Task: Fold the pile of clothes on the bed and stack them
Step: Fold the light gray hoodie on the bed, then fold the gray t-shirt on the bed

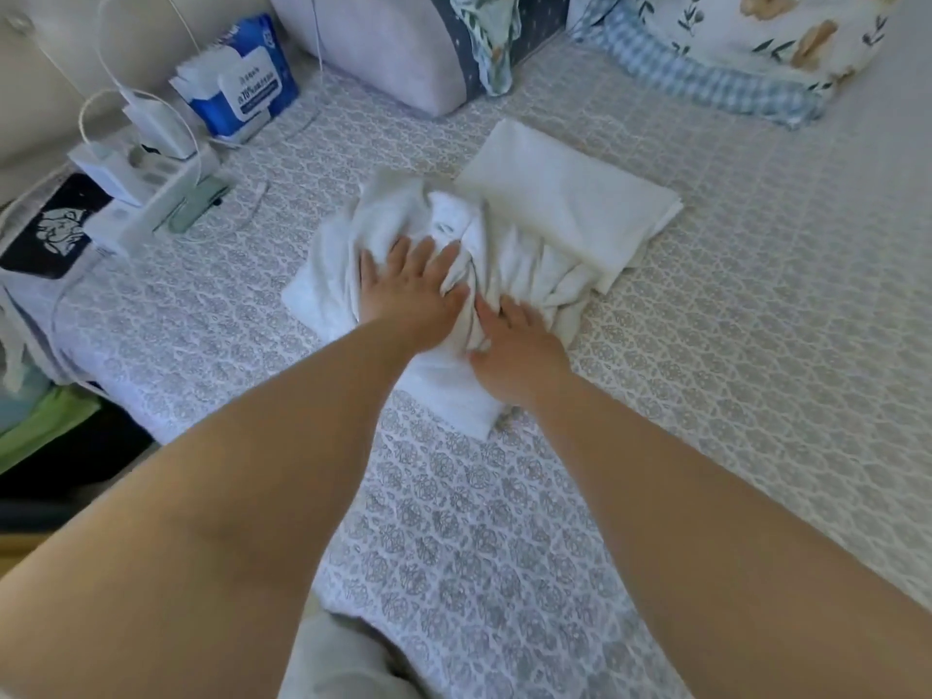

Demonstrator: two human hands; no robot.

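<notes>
Nearest the person, both forearms reach out over the patterned bed [706, 345]. The right hand [514, 353] lies on the crumpled white garment [398, 224], its fingers curled into a bunched ridge of cloth, seemingly pinching it. The left hand [411, 287] presses flat on the same garment with fingers spread and straight. The garment sits mid-bed, and its far right edge touches the folded cream cloth [570, 194] just beyond. Pulling the ridge sideways could drag that finished fold askew, since the two overlap. The creases trapped under the flat palm may also be pressed into the fold. Farther off, near the bed's far left corner, stands a wipes pack [242, 88], well apart.
</notes>
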